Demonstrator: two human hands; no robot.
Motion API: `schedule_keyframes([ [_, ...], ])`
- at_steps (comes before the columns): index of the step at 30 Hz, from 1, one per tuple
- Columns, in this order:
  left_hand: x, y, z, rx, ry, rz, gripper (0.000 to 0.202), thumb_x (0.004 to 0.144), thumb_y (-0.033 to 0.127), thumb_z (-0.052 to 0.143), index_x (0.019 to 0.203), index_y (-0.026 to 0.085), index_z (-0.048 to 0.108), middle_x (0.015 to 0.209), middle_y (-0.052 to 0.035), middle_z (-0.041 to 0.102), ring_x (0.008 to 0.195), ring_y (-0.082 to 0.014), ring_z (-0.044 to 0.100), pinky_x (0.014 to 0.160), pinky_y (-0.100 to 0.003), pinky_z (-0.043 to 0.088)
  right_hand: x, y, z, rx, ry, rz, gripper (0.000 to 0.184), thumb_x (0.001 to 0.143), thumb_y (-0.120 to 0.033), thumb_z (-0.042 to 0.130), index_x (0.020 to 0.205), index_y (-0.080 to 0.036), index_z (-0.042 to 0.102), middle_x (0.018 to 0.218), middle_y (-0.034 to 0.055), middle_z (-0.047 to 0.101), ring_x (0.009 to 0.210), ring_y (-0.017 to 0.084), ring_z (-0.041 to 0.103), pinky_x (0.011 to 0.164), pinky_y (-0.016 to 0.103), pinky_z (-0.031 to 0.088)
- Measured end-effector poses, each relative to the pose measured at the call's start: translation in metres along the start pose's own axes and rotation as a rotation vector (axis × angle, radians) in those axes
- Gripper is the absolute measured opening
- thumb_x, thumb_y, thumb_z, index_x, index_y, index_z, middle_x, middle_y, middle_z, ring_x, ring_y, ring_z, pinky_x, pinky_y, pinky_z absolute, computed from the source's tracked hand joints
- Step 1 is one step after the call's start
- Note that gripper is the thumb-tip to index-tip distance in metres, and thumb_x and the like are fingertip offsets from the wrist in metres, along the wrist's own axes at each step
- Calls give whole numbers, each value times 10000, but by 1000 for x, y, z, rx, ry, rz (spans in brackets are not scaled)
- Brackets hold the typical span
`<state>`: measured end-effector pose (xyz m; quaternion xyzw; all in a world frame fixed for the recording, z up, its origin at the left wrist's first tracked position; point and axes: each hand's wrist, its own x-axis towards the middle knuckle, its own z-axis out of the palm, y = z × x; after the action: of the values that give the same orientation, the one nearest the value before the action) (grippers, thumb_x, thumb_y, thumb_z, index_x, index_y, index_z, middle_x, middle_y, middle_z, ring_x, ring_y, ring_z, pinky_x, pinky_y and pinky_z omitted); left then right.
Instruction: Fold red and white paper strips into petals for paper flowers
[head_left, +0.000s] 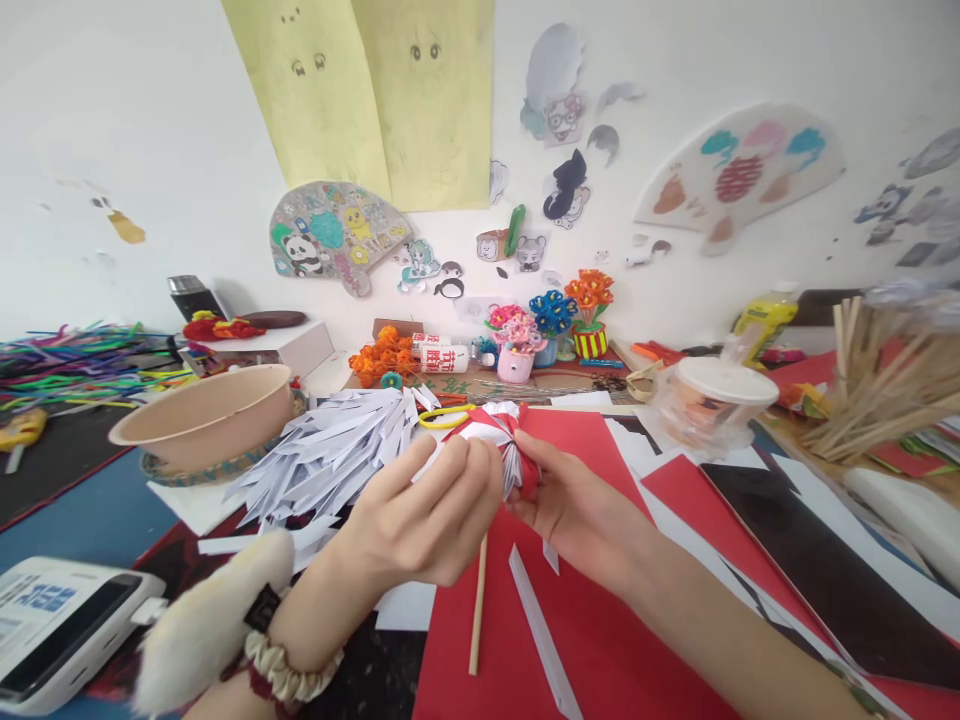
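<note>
Fingers of both hands close on one small thing at the middle of the desk: a paper bundle [517,450] of white folded strips gathered in a red band, held above the red sheet [600,640]. Our left hand [431,515] comes at it from the left, fingers curled shut over the white side so that most of that side is hidden. Our right hand [574,505] comes from the right, thumb and fingertips pinched narrow on the red band. Both hands touch the bundle from opposite sides, equally near, with almost no gap between them. What matters is the axis: a wooden stick [477,605] drops out from under the left hand and runs toward us, nearly straight down with a slight lean to the left, its lower end at the edge of the red sheet. Its upper end is covered by the left fingers, so we cannot tell whether it enters the bundle or whether that hand grips it. The strips fan up and away from us, opposite the stick. A loose white strip [534,615] lies on the red sheet just right of the stick, apart from it. Beyond the left hand are a pile of white strips [337,450], yellow scissors [442,418] and a bowl [199,420]; a lidded tub [712,400] stands well off to the right.
</note>
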<state>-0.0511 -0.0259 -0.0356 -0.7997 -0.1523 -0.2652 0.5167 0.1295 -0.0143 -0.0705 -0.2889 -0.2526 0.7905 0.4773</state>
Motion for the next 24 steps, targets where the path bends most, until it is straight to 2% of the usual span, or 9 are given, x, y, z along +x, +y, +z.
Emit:
schedule_keyframes([
  [5,0,-3,-3,-89,8,-10,294,913,59,447,928,185,712,839,-67,761,795,-205,731,669,-318,609,0,-1,1,41,29,27,163,719,-300,862,724,-173,759,640,-13,713,546,84,632,546,180,539],
  [9,-14,1,1,-310,-69,-106,278,921,118,514,1118,209,688,947,-81,763,849,-238,749,720,-355,640,-1,1,4,58,47,18,170,709,-290,866,717,-163,753,638,-5,711,541,91,630,529,185,538],
  [13,-29,4,10,-413,-44,-132,340,936,175,551,1259,236,637,977,-77,762,808,-223,752,699,-330,642,-1,3,5,47,76,37,199,677,-297,881,714,-155,746,635,1,705,544,101,625,540,205,543],
  [17,-32,4,15,-339,-56,-88,331,944,172,533,1252,227,640,1016,-77,754,858,-221,741,720,-339,636,1,4,5,54,86,33,197,680,-293,876,720,-152,744,632,1,699,535,97,614,540,206,536],
  [21,-25,2,12,-162,-14,11,250,935,127,520,1111,161,695,938,-91,746,821,-211,722,698,-326,617,1,5,5,53,100,33,190,694,-293,866,721,-153,740,645,5,703,536,99,610,541,217,526],
  [24,-20,2,10,-58,0,78,232,939,116,505,1016,181,714,867,-65,734,788,-193,704,675,-313,602,-1,6,5,45,89,34,207,689,-303,869,685,-155,725,626,-4,691,528,92,606,535,209,518],
])
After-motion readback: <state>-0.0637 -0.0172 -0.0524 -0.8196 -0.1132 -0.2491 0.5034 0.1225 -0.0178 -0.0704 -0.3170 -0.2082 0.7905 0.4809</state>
